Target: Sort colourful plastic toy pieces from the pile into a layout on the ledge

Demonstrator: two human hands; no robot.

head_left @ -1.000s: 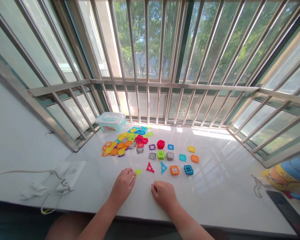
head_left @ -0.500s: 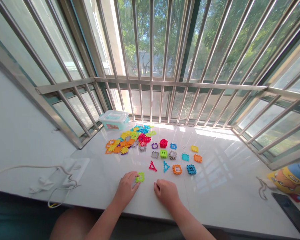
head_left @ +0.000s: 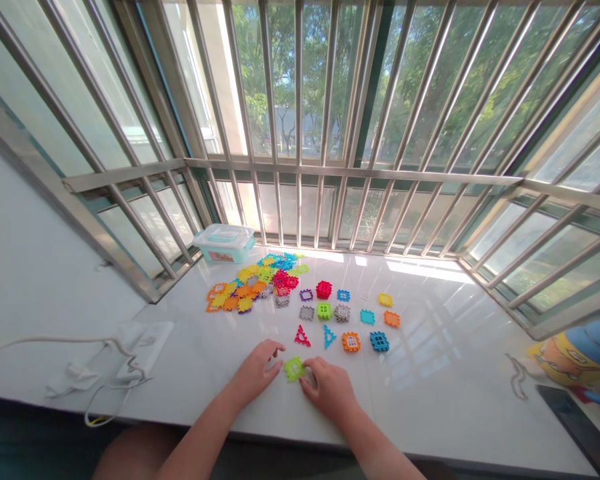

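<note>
Head camera looks down as a person's right hand (head_left: 329,387) pinches the right edge of a light-green notched square (head_left: 290,371) between thumb and fingers, low at the white tabletop (head_left: 430,400); whether the piece touches the surface cannot be told. Just beside its opposite edge, the left hand (head_left: 255,370) is empty, thumb and fingers parted. Judging by the layout, work is partway along: stacks and single pieces, including a red stack (head_left: 323,289) and a dark-blue stack (head_left: 379,342), stand in rough rows, while a multicolored heap (head_left: 250,288) lies jumbled. Pieces appear to be molded plastic, toothed along their edges, some squares solid, others windowed; a red triangle (head_left: 301,333) shows an open middle.
</note>
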